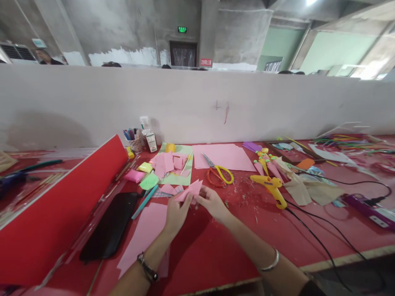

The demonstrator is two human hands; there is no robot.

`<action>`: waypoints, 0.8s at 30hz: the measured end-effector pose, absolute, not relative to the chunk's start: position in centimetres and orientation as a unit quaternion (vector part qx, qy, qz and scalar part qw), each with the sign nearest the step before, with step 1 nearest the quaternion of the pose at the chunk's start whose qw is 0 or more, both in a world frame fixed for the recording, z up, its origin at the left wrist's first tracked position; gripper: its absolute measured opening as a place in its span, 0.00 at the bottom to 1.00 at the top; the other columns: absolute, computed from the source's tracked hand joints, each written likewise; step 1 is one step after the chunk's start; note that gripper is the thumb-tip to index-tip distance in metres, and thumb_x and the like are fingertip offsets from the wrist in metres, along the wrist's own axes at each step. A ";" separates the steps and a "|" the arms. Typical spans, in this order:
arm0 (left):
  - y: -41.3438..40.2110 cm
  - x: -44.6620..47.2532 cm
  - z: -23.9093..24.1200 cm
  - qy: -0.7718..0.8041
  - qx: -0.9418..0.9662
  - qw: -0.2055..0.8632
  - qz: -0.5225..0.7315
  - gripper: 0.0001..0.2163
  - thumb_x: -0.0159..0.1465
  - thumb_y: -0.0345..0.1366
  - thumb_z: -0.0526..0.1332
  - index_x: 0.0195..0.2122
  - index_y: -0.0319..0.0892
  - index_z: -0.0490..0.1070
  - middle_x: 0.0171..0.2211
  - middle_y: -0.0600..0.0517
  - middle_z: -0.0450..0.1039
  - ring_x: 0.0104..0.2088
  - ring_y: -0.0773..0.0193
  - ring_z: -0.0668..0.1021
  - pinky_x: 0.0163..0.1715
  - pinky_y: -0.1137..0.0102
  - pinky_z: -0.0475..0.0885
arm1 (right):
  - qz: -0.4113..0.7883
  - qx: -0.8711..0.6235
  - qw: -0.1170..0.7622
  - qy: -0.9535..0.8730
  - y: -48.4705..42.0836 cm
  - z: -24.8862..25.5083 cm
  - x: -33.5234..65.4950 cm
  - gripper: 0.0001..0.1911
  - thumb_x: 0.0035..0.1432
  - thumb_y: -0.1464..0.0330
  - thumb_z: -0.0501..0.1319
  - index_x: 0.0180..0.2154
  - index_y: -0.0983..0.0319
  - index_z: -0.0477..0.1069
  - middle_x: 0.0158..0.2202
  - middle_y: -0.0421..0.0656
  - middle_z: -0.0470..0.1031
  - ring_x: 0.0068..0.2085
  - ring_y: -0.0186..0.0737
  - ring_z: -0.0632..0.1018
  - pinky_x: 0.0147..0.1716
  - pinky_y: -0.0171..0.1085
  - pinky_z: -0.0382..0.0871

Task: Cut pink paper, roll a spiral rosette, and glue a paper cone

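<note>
A small folded piece of pink paper (190, 190) is held over the red table (216, 255) between both of my hands. My left hand (176, 213) pinches its lower left side with closed fingers. My right hand (211, 202) grips its right edge, fingers closed too. A larger pink sheet (145, 232) lies flat under my left forearm. Yellow and orange scissors (218, 173) rest just beyond my hands, next to a big pink sheet (222, 157).
A yellow glue gun (271, 187) with a black cord lies to the right. A black phone (111, 229) and a red divider board (58, 209) are at the left. Pink scraps on green paper (173, 166), a pen cup (133, 139) and a purple power strip (370, 209) surround the area.
</note>
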State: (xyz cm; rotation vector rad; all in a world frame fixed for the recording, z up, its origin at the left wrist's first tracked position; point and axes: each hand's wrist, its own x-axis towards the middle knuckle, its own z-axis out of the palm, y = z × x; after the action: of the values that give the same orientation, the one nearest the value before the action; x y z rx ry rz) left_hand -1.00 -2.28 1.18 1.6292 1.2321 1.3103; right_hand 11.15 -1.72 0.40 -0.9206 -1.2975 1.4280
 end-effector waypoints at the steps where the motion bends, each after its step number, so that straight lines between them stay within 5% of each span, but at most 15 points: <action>1: -2.3 -1.0 1.2 0.481 0.624 0.351 0.506 0.15 0.52 0.44 0.52 0.16 0.39 0.66 0.15 0.53 0.67 0.20 0.65 0.70 0.22 0.73 0.66 | 0.588 -0.377 0.470 -0.539 -1.8 0.5 11.1 0.17 0.41 0.59 0.62 0.30 0.63 0.62 0.20 0.35 0.68 0.18 0.27 0.69 0.21 0.31 0.64; 13: -2.1 -1.1 1.1 0.522 0.607 0.347 0.489 0.16 0.50 0.46 0.51 0.12 0.41 0.58 0.11 0.56 0.57 0.17 0.69 0.63 0.17 0.75 0.61 | 0.585 -0.397 0.459 -0.538 -1.8 0.6 11.0 0.18 0.38 0.57 0.63 0.24 0.63 0.63 0.19 0.35 0.69 0.19 0.28 0.70 0.22 0.32 0.65; 19: -2.1 -1.2 1.0 0.531 0.611 0.350 0.471 0.19 0.51 0.47 0.50 0.09 0.43 0.49 0.08 0.58 0.48 0.13 0.71 0.58 0.13 0.75 0.55 | 0.605 -0.376 0.368 -0.599 -2.0 0.1 11.1 0.22 0.44 0.49 0.55 0.23 0.63 0.60 0.17 0.36 0.66 0.16 0.28 0.68 0.18 0.30 0.62; 24: -2.1 -1.1 0.9 0.517 0.598 0.369 0.488 0.18 0.51 0.47 0.51 0.11 0.42 0.51 0.10 0.58 0.49 0.14 0.71 0.58 0.14 0.75 0.54 | 0.590 -0.370 0.366 -0.617 -2.0 0.2 11.1 0.26 0.42 0.45 0.53 0.20 0.63 0.59 0.17 0.36 0.65 0.16 0.27 0.67 0.19 0.30 0.61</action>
State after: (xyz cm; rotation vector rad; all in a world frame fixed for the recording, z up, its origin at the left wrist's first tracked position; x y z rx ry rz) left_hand -1.15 -2.05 0.90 1.5364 1.3285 1.2534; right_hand 11.11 -2.00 0.18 -0.9508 -1.5848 1.5174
